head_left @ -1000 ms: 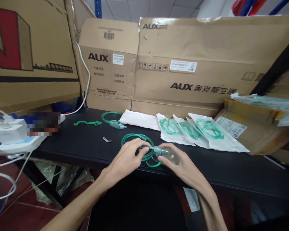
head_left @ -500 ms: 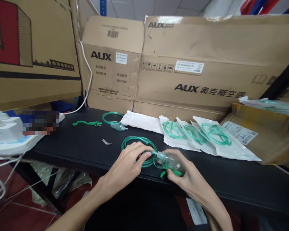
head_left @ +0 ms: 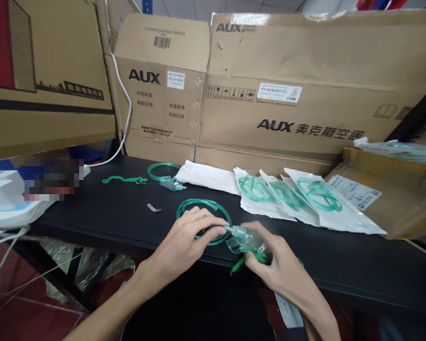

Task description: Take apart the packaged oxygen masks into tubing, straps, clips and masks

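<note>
At the front edge of the bench [head_left: 102,213], the left hand [head_left: 190,239] pinches the end of a green tube [head_left: 180,207] right at the neck of a clear mask [head_left: 235,245]; the right hand [head_left: 284,258] is closed around the mask's body, with a green strap [head_left: 238,265] below its thumb; the tube's coil lies on the bench behind the left hand. Toward the back edge lie a second mask [head_left: 169,184], a white packet [head_left: 208,177] and see-through bags [head_left: 256,193]; a loose strap [head_left: 124,179] lies nearer the back left corner.
</note>
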Demonstrator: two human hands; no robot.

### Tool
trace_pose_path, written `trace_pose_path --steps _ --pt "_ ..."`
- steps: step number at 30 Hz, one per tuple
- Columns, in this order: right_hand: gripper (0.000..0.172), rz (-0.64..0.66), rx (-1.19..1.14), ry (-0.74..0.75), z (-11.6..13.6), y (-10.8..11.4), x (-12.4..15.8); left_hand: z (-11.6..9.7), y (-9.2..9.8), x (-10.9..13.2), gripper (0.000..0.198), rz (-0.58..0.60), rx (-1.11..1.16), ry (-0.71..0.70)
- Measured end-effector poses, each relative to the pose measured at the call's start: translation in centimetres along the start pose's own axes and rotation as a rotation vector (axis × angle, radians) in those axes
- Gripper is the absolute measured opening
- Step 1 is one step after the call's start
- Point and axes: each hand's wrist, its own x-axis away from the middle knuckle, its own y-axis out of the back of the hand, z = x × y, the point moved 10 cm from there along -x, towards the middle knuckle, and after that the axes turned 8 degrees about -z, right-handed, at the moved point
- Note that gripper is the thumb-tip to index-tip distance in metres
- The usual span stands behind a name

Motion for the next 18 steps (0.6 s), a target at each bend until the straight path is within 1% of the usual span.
trace_pose_path --steps 3,6,8,10,11,12,15,18 --pt "0.028 0.009 -0.015 -0.002 0.1 -0.1 0.0 -0.1 0.0 0.0 0.014 -0.008 -0.013 0.003" --pt "0.031 0.012 -0.029 -0.012 -0.1 -0.2 0.0 0.0 0.1 0.0 0.014 -0.011 -0.025 0.0" --pt "0.038 0.025 -0.048 -0.028 -0.3 -0.3 0.1 0.0 0.1 0.0 0.014 -0.016 -0.031 0.003" --pt "0.05 0.034 -0.057 -0.059 -0.6 -0.3 0.2 0.3 0.3 0.0 0.014 -0.034 -0.032 0.021" --pt "0.052 0.034 -0.058 -0.072 -0.8 -0.3 0.3 0.3 0.4 0.0 0.013 -0.042 -0.029 0.031" --pt "0.05 0.029 -0.058 -0.08 -0.9 -0.2 0.3 0.4 0.4 0.0 0.012 -0.051 -0.022 0.036" --pt "0.03 0.019 -0.065 -0.083 -1.0 -0.2 0.4 0.0 0.5 0.1 0.008 -0.057 -0.005 0.007" --pt "0.029 0.036 -0.083 -0.082 -0.8 -0.4 0.3 -0.5 0.5 0.1 0.008 -0.052 -0.005 -0.032"
